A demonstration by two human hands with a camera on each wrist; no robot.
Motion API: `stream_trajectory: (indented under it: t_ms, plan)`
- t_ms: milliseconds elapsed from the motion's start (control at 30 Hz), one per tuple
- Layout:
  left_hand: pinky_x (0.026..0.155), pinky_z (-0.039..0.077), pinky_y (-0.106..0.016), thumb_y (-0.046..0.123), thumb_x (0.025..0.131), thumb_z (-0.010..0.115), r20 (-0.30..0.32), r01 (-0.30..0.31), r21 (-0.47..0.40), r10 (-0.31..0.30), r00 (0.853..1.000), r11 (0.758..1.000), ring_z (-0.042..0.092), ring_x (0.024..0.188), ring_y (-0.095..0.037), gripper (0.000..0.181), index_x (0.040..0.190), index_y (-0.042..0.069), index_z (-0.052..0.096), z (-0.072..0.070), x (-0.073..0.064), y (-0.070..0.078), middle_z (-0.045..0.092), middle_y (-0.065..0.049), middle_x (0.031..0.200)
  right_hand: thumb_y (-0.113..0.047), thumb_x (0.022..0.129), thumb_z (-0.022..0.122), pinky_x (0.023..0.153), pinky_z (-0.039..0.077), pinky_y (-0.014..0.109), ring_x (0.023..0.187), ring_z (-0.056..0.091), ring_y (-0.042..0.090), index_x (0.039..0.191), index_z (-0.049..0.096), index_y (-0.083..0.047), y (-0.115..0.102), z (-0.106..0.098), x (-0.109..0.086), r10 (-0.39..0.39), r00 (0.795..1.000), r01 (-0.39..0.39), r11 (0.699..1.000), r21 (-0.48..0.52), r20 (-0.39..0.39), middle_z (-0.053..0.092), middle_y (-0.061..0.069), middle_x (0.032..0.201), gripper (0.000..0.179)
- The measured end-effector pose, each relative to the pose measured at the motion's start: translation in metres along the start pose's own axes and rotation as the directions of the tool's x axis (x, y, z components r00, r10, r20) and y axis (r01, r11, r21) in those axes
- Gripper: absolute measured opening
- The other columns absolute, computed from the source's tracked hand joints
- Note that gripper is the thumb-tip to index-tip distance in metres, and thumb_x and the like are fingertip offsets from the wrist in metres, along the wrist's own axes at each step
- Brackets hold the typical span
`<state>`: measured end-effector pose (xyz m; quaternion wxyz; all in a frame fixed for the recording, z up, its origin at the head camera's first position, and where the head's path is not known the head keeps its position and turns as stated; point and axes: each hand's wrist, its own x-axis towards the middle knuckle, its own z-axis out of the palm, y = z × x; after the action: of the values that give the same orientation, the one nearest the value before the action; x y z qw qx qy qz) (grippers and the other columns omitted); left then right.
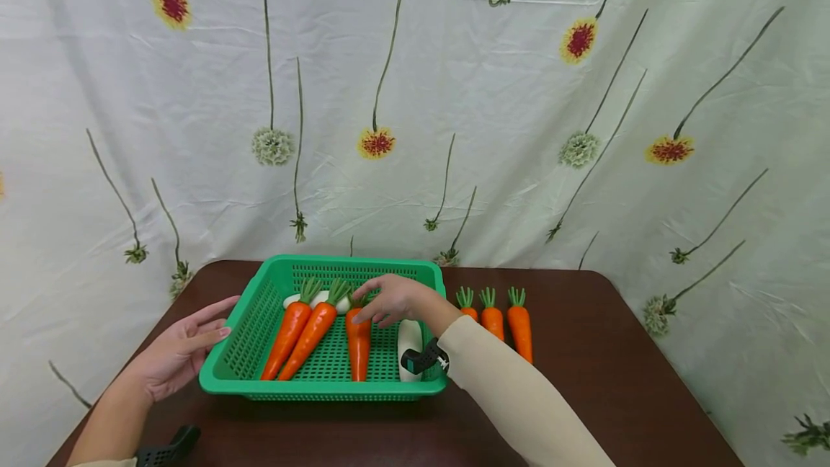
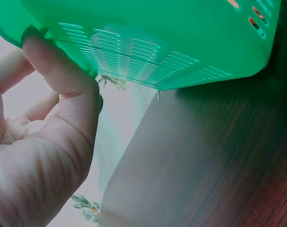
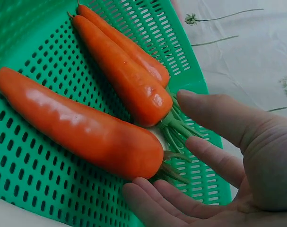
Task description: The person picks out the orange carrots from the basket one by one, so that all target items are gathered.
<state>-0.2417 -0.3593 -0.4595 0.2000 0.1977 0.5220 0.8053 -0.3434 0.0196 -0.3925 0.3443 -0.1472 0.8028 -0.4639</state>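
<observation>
A green plastic basket (image 1: 324,389) holds three orange carrots, two leaning side by side at left and a single carrot (image 1: 359,344) nearer the middle. My right hand (image 1: 395,300) hovers over that single carrot's leafy end. In the right wrist view, its spread fingers (image 3: 152,203) lie close by the carrot's top, with nothing gripped. Long white vegetables lie in the basket too, one (image 1: 408,341) at the right and others behind the carrots. My left hand (image 1: 178,352) is at the basket's left side, its relaxed fingers (image 2: 63,71) touching the rim.
Three more carrots (image 1: 519,323) lie on the dark wooden table (image 1: 583,380), right of the basket and partly behind my right arm. A white cloth (image 1: 415,92) with a flower print hangs behind the table and along its sides.
</observation>
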Motion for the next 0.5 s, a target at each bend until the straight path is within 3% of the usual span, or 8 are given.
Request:
stream_trajectory:
  t_ms: [500]
  plan:
    - [0.095,0.058,-0.048,-0.006,0.109,0.03,-0.002,-0.002,0.006,0.002,1.0,1.0,0.071,0.117,-0.023,0.056,0.15,0.029,0.046,0.0,0.0,0.0,0.07,-0.006,0.13,-0.005,0.085,0.083,0.1,0.058,0.049,0.112,0.067,0.036,0.135,0.065,-0.011,0.002,0.006,0.011,0.081,0.997,-0.081,0.996,-0.024,0.006,0.067,0.014,0.122,0.054]
